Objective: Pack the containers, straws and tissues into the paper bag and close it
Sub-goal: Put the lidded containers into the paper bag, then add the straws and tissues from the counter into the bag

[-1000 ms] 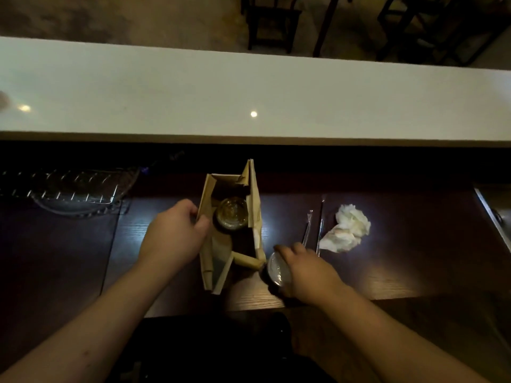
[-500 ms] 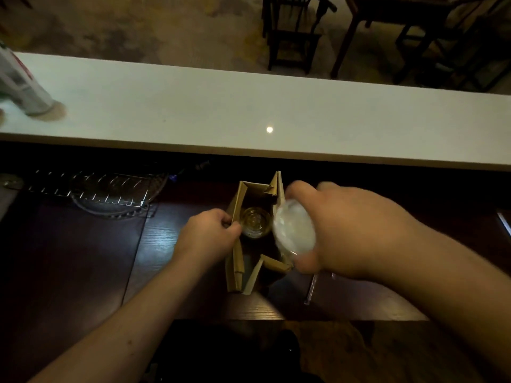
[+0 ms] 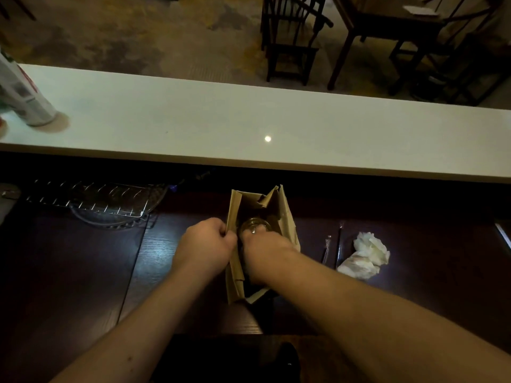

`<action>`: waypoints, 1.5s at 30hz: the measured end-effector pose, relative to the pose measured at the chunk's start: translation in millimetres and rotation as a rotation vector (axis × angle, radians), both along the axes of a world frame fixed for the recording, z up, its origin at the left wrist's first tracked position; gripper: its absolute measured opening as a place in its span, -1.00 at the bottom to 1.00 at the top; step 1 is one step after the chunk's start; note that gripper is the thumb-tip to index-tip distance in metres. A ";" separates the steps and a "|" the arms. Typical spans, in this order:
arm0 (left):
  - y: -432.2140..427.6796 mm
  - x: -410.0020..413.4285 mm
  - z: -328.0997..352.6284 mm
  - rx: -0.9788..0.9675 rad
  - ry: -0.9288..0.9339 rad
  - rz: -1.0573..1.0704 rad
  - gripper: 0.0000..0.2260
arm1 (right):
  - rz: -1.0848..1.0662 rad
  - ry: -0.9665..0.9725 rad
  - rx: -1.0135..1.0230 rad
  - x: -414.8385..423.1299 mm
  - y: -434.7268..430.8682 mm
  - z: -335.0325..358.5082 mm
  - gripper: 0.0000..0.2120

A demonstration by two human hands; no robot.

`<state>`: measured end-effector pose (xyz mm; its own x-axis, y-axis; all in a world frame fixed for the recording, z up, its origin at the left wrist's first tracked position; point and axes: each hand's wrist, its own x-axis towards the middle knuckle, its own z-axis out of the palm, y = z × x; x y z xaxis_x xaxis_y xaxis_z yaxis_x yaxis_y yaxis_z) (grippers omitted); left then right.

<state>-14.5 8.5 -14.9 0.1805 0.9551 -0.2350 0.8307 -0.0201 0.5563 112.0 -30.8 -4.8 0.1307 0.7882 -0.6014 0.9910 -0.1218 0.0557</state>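
Standing on the dark table (image 3: 83, 272), the bag (image 3: 235, 272) is pinched open by the left hand (image 3: 204, 247). The right hand (image 3: 265, 250) reaches inside by a container (image 3: 253, 226); its grip is hidden. Tissues (image 3: 365, 255) and straws (image 3: 327, 247), pointing away, lie to its right.

Right hand (image 3: 262, 247) fingertips hidden inside paper bag (image 3: 287, 217); can (image 3: 25, 98) cut by left edge.

A long white bench (image 3: 249, 125) crosses the view. On its left end stands a printed can (image 3: 25, 100). Below its near edge, leftward, lies a wire rack (image 3: 91, 201). Beyond it stands a dark wooden chair (image 3: 293, 40).
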 end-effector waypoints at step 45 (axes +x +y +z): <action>-4.2 14.7 13.1 0.040 0.081 -0.106 -0.81 | -0.706 0.135 -0.057 167.3 -97.7 -133.5 -0.72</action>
<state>0.2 4.2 -1.7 0.2625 0.9406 -0.2153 0.8650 -0.1305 0.4844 279.3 -128.5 -138.3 0.5195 0.5098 -0.6857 0.6753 -0.7367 -0.0361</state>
